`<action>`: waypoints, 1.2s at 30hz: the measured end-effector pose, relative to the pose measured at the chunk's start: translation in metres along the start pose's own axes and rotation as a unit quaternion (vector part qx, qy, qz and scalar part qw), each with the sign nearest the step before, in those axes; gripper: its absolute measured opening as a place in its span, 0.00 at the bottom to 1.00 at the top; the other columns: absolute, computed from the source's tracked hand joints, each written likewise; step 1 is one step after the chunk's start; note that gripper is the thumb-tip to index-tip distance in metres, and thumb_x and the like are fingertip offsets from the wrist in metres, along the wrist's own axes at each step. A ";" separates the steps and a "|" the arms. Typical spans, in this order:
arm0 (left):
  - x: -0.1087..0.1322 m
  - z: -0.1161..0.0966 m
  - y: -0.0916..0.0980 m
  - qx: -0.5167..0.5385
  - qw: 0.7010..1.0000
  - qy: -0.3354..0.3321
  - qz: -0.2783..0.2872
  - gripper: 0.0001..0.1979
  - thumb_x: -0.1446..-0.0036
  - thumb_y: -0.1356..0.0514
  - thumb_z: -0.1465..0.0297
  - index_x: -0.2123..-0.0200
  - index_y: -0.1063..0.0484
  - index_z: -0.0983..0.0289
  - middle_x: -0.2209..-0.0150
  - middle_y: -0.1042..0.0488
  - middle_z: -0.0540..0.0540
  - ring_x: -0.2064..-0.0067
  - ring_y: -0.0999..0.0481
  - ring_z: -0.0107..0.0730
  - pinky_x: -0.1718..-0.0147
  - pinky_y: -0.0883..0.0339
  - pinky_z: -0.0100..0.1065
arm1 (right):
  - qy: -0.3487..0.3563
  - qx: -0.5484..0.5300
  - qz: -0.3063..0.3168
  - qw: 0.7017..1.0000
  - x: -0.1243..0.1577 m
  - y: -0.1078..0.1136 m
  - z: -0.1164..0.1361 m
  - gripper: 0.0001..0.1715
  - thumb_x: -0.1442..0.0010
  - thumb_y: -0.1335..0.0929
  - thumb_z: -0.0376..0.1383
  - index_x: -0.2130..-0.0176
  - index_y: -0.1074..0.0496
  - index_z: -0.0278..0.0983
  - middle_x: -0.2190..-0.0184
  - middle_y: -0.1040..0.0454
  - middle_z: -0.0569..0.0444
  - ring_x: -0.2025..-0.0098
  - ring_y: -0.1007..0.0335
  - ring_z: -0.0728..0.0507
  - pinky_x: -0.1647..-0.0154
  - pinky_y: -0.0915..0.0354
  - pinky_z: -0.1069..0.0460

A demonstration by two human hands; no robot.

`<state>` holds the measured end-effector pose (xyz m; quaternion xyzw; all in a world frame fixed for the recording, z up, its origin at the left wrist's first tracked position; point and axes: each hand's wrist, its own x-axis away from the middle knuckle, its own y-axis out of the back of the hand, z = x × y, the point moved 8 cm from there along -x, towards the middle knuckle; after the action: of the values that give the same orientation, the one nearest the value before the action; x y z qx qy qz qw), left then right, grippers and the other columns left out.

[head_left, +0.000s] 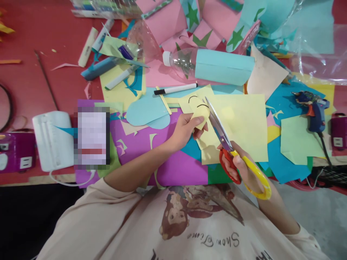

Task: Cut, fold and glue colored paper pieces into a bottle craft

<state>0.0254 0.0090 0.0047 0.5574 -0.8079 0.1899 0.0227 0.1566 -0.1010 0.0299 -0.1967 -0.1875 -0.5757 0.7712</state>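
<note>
My left hand point(187, 128) pinches a small yellow paper piece point(200, 111) with black curved pen lines on it, held above the table. My right hand point(241, 164) grips scissors point(225, 139) with one red and one yellow handle loop. The blades point up and left, and their tip touches the right edge of the yellow piece. Under both hands lie a large pale yellow sheet point(244, 122) and a purple sheet point(176, 162).
Coloured paper scraps cover the red table point(32, 83). A black marker point(176, 89), a plastic bottle wrapped in light blue paper point(217, 65), glue sticks point(88, 47), a blue glue gun point(314, 108) at right, a white face mask point(52, 139) and a blurred phone point(92, 137) at left.
</note>
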 end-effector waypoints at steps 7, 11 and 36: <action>-0.002 -0.003 0.004 0.008 0.999 -0.018 -0.025 0.15 0.46 0.42 0.64 0.80 0.28 0.66 0.86 0.37 0.48 0.85 0.38 0.21 0.86 0.45 0.25 | -0.021 0.017 -0.004 1.000 0.003 0.001 0.003 0.29 0.41 0.39 0.60 0.54 0.39 0.41 0.80 0.49 0.64 0.83 0.57 0.53 0.86 0.56 0.55; -0.001 -0.004 0.004 -0.008 0.999 -0.018 -0.031 0.15 0.47 0.42 0.63 0.80 0.28 0.66 0.86 0.37 0.48 0.85 0.38 0.21 0.86 0.45 0.25 | -0.008 0.009 -0.008 1.000 0.001 0.002 -0.003 0.33 0.43 0.39 0.63 0.52 0.40 0.41 0.79 0.48 0.65 0.85 0.56 0.54 0.88 0.55 0.56; -0.005 -0.011 0.009 0.032 0.997 -0.054 -0.052 0.13 0.51 0.41 0.65 0.82 0.28 0.66 0.88 0.34 0.47 0.87 0.38 0.19 0.89 0.48 0.22 | -0.020 0.062 -0.032 0.997 0.008 0.004 0.003 0.33 0.41 0.39 0.61 0.52 0.38 0.37 0.81 0.46 0.65 0.83 0.55 0.54 0.83 0.54 0.55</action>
<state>0.0175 0.0198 0.0115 0.6088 -0.7712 0.1838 -0.0287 0.1624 -0.1046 0.0362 -0.1538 -0.2448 -0.5834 0.7590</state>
